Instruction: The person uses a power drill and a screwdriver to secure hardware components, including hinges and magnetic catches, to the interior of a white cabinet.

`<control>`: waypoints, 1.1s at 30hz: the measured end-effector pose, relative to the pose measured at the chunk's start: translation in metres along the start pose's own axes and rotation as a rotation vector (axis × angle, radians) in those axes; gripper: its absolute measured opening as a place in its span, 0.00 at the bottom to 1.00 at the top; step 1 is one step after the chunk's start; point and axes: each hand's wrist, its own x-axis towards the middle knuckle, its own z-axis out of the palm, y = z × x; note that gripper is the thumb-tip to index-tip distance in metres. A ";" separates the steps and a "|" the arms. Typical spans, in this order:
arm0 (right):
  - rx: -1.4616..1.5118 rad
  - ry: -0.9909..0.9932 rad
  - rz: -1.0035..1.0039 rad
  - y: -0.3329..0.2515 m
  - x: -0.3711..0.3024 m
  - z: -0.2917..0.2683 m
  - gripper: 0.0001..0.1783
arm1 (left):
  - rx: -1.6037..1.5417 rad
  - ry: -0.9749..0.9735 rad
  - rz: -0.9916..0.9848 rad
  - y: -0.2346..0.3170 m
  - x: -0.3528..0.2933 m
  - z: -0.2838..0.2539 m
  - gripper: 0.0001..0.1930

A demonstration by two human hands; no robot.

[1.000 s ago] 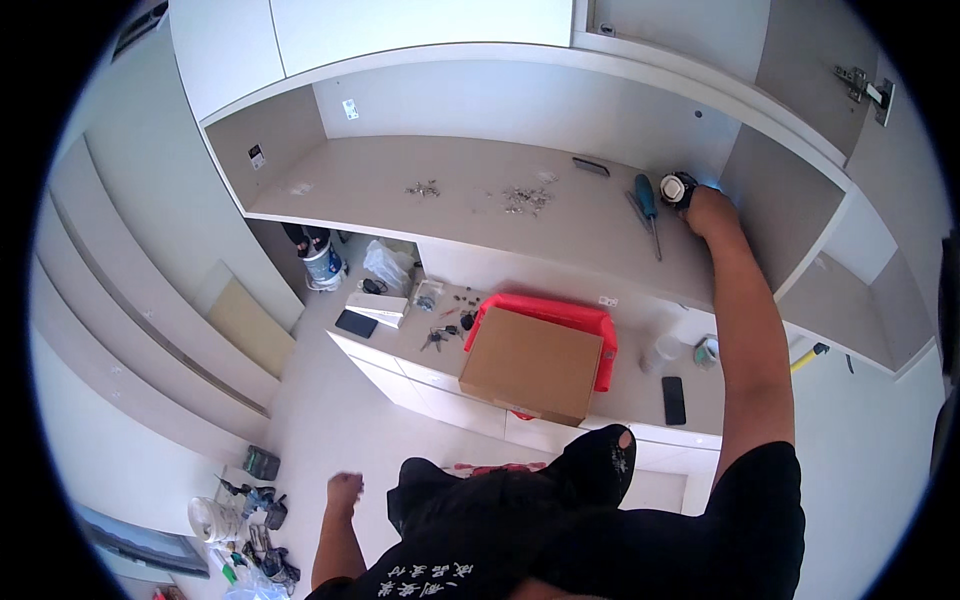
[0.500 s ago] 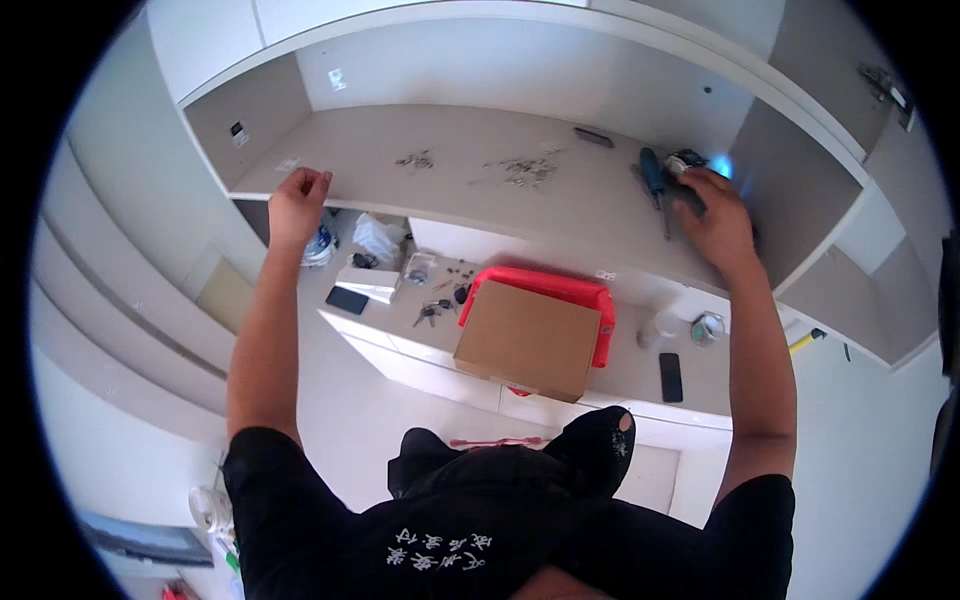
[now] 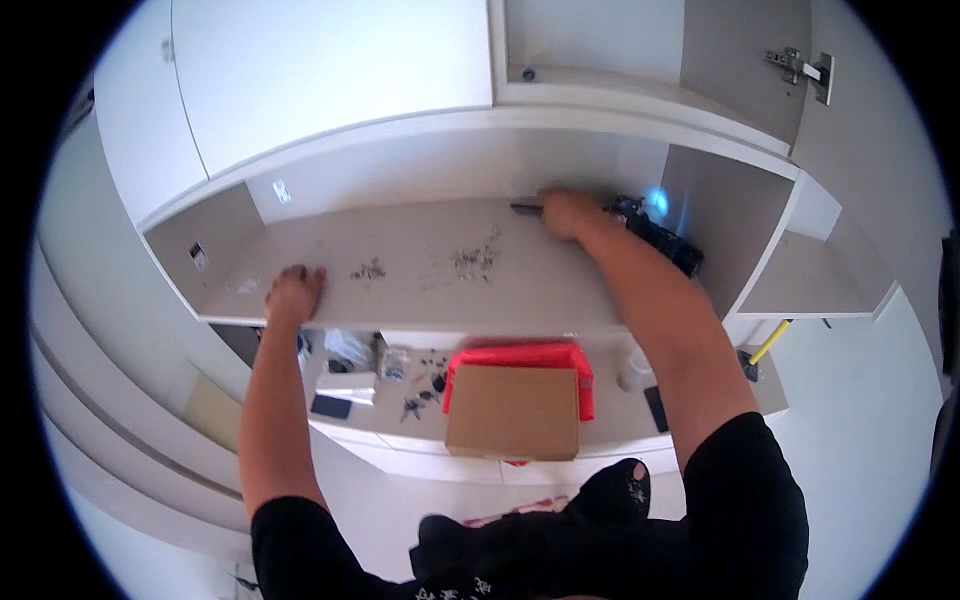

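Observation:
Near the back of the long shelf (image 3: 400, 300), my right hand (image 3: 568, 213) covers one end of a narrow dark bar-shaped thing (image 3: 525, 209). The hand is blurred and its fingertips are hidden, so whether it grips the bar cannot be told. Under the shelf's left end my left hand (image 3: 293, 292) rests on the front edge, fingers slightly apart and nothing visible in them. Two scatters of small metal pieces lie on the shelf, a small one (image 3: 369, 269) and a larger one (image 3: 475, 262). A black power tool (image 3: 663, 244) with a lit lamp lies right of my right forearm.
Below stands a lower cabinet with a cardboard box (image 3: 512, 412) on a red case (image 3: 520, 353), keys (image 3: 412, 408), a white box (image 3: 347, 387) and phones (image 3: 331, 406). Overhead, a cabinet door hinge (image 3: 800, 70) sticks out at right. A yellow-handled tool (image 3: 770, 340) leans lower right.
My right hand has left the black tool and moved left to the dark bar. My left hand has come down onto the shelf edge. The view has tilted upward, showing the upper cabinets.

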 end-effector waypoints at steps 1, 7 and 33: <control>-0.043 -0.106 0.051 -0.013 0.010 0.003 0.20 | 0.000 0.005 -0.014 -0.008 -0.007 -0.006 0.35; -0.157 0.170 -0.121 -0.003 0.003 -0.006 0.17 | -0.038 0.014 0.028 0.007 0.009 0.004 0.34; -0.019 0.366 -0.049 0.002 -0.165 -0.029 0.19 | 0.011 -0.030 0.020 -0.022 0.019 0.011 0.34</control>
